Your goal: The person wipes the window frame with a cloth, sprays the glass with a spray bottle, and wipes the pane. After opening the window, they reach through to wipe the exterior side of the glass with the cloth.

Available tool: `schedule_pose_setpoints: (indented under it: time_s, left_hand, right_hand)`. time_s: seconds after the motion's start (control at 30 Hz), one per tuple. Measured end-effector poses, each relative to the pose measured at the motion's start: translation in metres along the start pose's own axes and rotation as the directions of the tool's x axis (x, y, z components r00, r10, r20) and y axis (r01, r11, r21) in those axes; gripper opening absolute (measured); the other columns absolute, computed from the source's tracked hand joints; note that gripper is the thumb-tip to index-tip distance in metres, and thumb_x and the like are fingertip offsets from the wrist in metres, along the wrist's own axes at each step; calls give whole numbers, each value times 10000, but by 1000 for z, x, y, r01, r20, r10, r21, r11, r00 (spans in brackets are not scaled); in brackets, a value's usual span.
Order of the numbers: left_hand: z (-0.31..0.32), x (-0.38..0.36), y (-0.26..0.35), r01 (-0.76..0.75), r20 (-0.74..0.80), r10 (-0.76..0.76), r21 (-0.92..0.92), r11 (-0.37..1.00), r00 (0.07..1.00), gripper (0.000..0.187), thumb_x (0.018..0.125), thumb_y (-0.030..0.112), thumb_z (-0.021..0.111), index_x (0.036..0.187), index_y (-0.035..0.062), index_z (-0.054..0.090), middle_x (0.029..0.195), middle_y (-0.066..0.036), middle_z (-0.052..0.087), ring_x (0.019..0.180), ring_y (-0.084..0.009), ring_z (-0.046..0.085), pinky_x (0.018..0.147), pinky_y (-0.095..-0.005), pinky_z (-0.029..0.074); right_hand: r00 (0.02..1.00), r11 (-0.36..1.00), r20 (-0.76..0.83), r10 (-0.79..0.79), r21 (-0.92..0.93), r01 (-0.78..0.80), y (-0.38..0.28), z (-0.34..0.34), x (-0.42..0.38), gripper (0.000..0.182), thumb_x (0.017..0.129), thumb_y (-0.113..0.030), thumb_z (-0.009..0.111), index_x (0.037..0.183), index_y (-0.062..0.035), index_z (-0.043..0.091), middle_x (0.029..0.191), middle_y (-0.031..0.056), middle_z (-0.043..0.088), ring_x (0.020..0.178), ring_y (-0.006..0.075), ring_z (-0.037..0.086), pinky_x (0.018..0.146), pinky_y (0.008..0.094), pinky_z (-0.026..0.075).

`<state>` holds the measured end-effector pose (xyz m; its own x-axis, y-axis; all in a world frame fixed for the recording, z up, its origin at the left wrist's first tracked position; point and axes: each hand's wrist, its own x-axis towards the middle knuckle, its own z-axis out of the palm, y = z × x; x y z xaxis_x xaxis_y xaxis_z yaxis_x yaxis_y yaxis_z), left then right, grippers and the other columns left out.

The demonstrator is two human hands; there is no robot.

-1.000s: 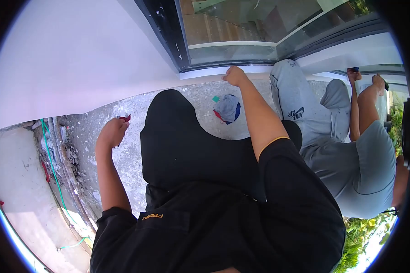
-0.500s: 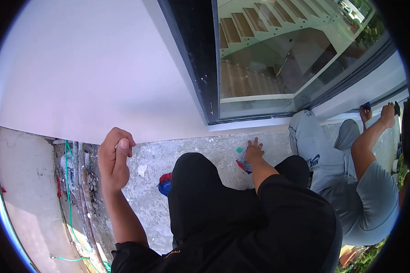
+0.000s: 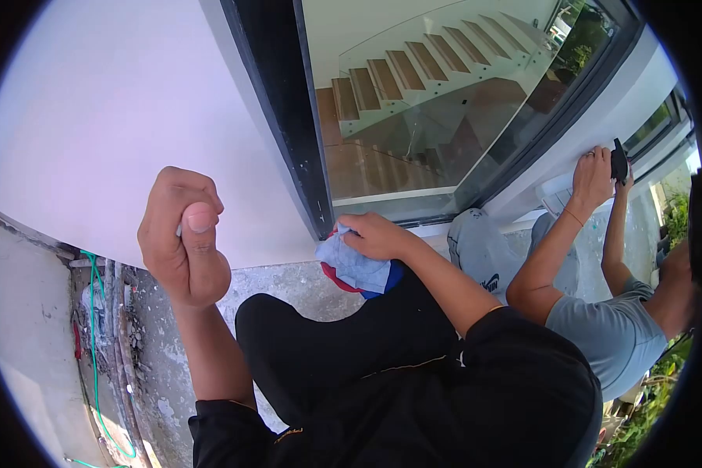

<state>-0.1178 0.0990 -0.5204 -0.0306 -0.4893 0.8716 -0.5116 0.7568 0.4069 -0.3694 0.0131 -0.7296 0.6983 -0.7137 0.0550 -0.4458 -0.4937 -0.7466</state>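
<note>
My left hand (image 3: 183,238) is raised in front of the white wall, its fingers curled in and the thumb pressed over them. A tiny pale bit shows beside the thumb, but I cannot tell what it is. Near the lower corner of the dark window frame, my right hand (image 3: 374,236) grips a crumpled grey-blue rag (image 3: 355,261). Red and blue fabric (image 3: 337,278) shows along the rag's lower edge, close above my knee. The black window frame (image 3: 300,156) rises just beyond this hand.
On the right, a co-worker in a grey shirt (image 3: 600,335) holds a black-edged tool (image 3: 618,162) at another window frame. Glass (image 3: 413,156) fronts a staircase. To the left lie a green hose (image 3: 95,335) and poles (image 3: 121,343) beside a low wall (image 3: 23,312).
My right hand has lifted from the floor with the rag and moved left to the frame's corner. My left hand has risen, still closed. The co-worker's hands have come together at the tool.
</note>
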Motion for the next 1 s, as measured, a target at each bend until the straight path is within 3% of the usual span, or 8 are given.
schedule_pose_setpoints:
  time_s: [0.07, 0.13, 0.23, 0.33, 0.67, 0.87, 0.97, 1.0]
  left_hand:
    - [-4, 8, 12, 34, -146, -41, -53, 998, 988, 400, 1075, 220, 415, 733, 22, 481, 748, -94, 530, 609, -95, 390, 547, -245, 293]
    - [8, 4, 12, 78, -207, -108, -148, 986, 972, 396, 1077, 214, 412, 738, 18, 477, 752, -91, 523, 616, -91, 393, 553, -241, 302]
    - [40, -21, -3, 165, -135, -186, -155, 974, 973, 384, 1081, 202, 408, 751, 22, 482, 764, -76, 522, 618, -82, 399, 553, -233, 315]
    - [72, -62, 3, 254, 89, -252, -14, 967, 964, 282, 1034, 161, 503, 802, 8, 548, 762, -90, 571, 633, -166, 514, 577, -290, 389]
    - [100, -96, 15, 393, 398, -377, 44, 918, 836, 172, 981, 90, 570, 840, -8, 563, 784, -138, 564, 676, -309, 572, 629, -368, 464]
    - [121, -87, -2, 427, 460, -429, 115, 897, 777, 163, 1023, 123, 541, 946, -13, 586, 792, -173, 565, 700, -372, 559, 627, -400, 444]
    - [157, -74, -19, 547, 409, -558, 155, 822, 722, 226, 1038, 191, 555, 963, -17, 598, 645, -100, 510, 572, -176, 460, 569, -328, 392]
    - [169, -68, -21, 639, 454, -672, 252, 727, 586, 243, 1011, 227, 619, 1004, -15, 609, 585, -79, 481, 542, -137, 415, 541, -316, 369]
  right_hand:
    - [952, 992, -281, 124, 39, -118, -49, -57, -34, 283, 937, -296, 651, 1042, -39, 592, 833, 209, 666, 807, 438, 662, 713, 486, 501]
    - [734, 998, -679, 30, -17, -56, -47, -77, -46, 262, 933, -271, 695, 979, -34, 592, 769, 162, 656, 729, 401, 653, 653, 445, 495]
    - [475, 997, -880, 22, -15, -75, -38, -97, -28, 211, 897, -200, 740, 897, -38, 605, 720, 136, 619, 669, 363, 619, 613, 410, 471]
    - [307, 925, -892, -331, -372, -84, -5, -83, -7, 205, 851, -151, 791, 825, -46, 616, 720, 119, 612, 650, 334, 606, 604, 389, 463]
    - [199, 867, -860, -470, -492, -76, 14, -81, 6, 172, 765, -89, 796, 774, -72, 625, 671, 53, 545, 591, 261, 554, 555, 377, 370]
    - [324, 887, -862, -391, -447, -118, 63, -57, -19, 200, 802, -84, 787, 768, -57, 592, 674, 77, 558, 591, 292, 566, 549, 385, 381]
    - [308, 942, -909, -279, -322, -95, 58, -46, -17, 221, 825, -90, 767, 759, -69, 557, 683, 98, 582, 604, 328, 590, 540, 402, 401]
    - [289, 963, -931, -224, -256, -78, 55, -47, -17, 221, 835, -88, 760, 770, -69, 550, 694, 110, 595, 611, 345, 600, 539, 410, 418]
